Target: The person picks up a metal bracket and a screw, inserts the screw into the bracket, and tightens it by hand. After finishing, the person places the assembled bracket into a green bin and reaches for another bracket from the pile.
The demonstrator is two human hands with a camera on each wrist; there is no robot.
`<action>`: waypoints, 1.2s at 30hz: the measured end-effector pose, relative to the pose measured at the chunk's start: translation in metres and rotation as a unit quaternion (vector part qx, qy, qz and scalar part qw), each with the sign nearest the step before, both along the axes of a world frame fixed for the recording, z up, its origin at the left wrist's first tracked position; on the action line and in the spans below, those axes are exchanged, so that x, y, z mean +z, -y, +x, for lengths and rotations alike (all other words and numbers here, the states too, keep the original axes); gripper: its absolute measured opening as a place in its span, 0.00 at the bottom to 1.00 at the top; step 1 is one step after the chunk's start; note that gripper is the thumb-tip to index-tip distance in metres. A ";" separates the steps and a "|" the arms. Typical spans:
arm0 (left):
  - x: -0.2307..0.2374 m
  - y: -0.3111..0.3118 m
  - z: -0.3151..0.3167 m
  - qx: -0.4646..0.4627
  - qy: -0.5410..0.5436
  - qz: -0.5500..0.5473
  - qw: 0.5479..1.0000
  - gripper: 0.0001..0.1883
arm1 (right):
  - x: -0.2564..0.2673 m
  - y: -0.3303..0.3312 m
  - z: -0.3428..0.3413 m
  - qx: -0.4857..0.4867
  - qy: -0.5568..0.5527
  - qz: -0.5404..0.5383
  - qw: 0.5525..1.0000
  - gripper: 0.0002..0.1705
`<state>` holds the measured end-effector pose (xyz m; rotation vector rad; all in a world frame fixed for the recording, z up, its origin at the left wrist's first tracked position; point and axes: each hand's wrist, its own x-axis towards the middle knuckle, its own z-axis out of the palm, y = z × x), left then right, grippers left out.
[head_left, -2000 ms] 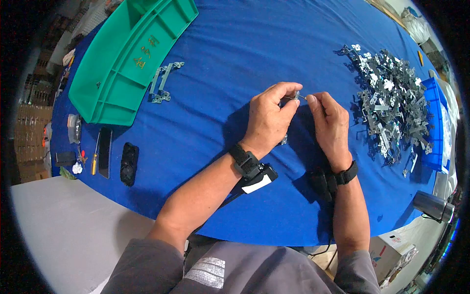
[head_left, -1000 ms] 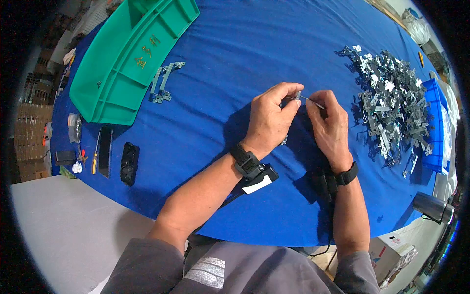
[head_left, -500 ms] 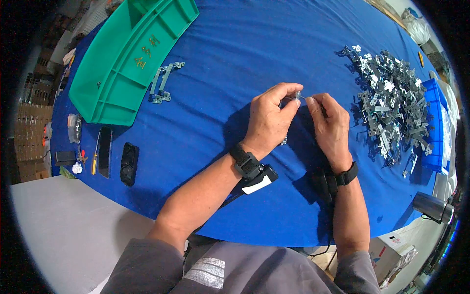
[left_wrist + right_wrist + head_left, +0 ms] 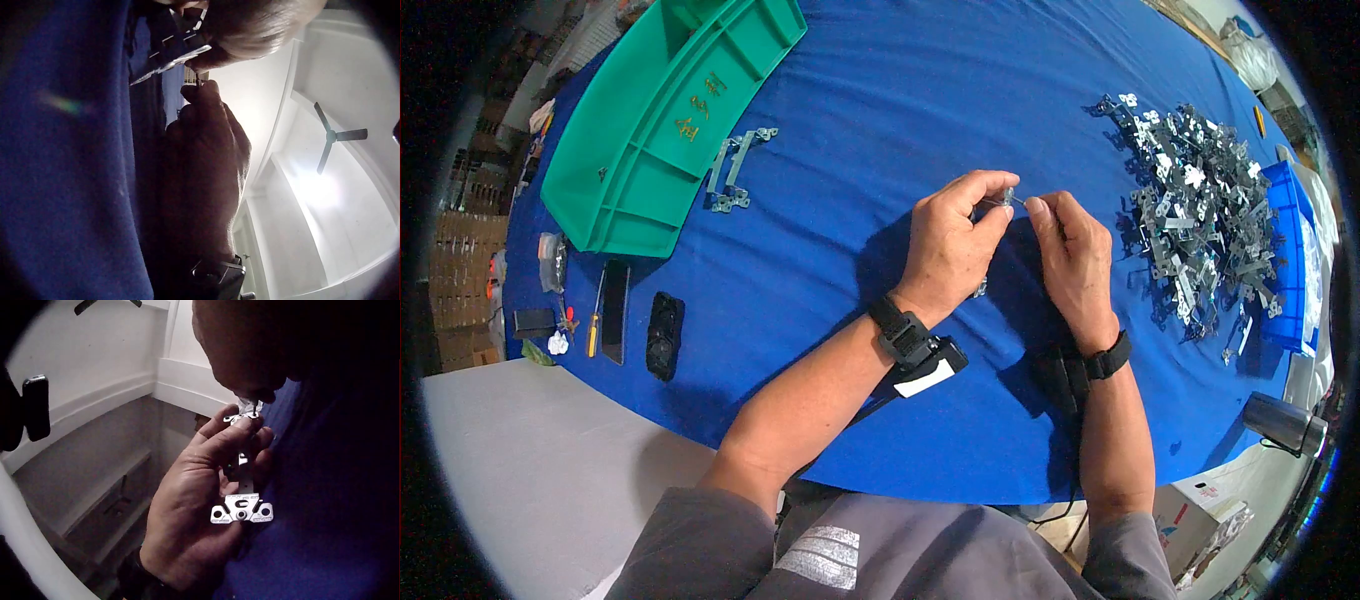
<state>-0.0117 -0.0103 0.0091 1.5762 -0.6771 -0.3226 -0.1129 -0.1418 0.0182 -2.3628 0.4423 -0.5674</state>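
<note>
My left hand (image 4: pixel 953 232) grips a slim silver metal bracket (image 4: pixel 242 501), thumb along its strip. In the right wrist view the bracket's wide end, with its holes and slots, sticks out below the fingers; the palm hides part of the strip. Close beside it, my right hand (image 4: pixel 1078 255) pinches a thin metal rod (image 4: pixel 1018 199) between thumb and forefinger. The rod's tip meets the bracket's upper end, at the left fingertips. From the left wrist view, the right hand (image 4: pixel 203 156) appears dark against the light, facing the bracket (image 4: pixel 172 64).
A big pile of metal brackets (image 4: pixel 1200 215) lies at right by a blue bin (image 4: pixel 1285 250). At left stand a green crate (image 4: pixel 635 190) and two brackets (image 4: pixel 740 165). A yellow-handled screwdriver (image 4: pixel 592 335), a phone (image 4: pixel 614 310) and a black case (image 4: pixel 664 335) lie nearer.
The right fingers have shifted on the rod: a second ago its rear end showed behind them, now mainly the front part shows. The left hand and bracket keep their place.
</note>
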 end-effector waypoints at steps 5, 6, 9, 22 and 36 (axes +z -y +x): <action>-0.004 0.001 0.001 -0.001 0.006 -0.008 1.000 0.13 | 0.007 -0.008 0.002 -0.020 0.049 0.078 0.996 0.07; -0.006 0.001 0.001 0.000 0.012 -0.010 1.000 0.14 | 0.003 -0.007 0.002 -0.020 0.049 0.078 0.996 0.07; -0.004 0.000 0.001 -0.002 0.017 -0.003 1.000 0.14 | -0.007 -0.001 0.003 0.011 0.107 0.056 0.993 0.07; 0.000 0.000 0.000 -0.003 -0.004 -0.008 1.000 0.13 | -0.003 0.001 0.000 0.001 0.044 0.019 0.999 0.08; 0.000 0.000 0.001 -0.003 0.006 -0.001 1.000 0.13 | 0.003 -0.002 0.000 -0.005 -0.011 -0.005 1.000 0.08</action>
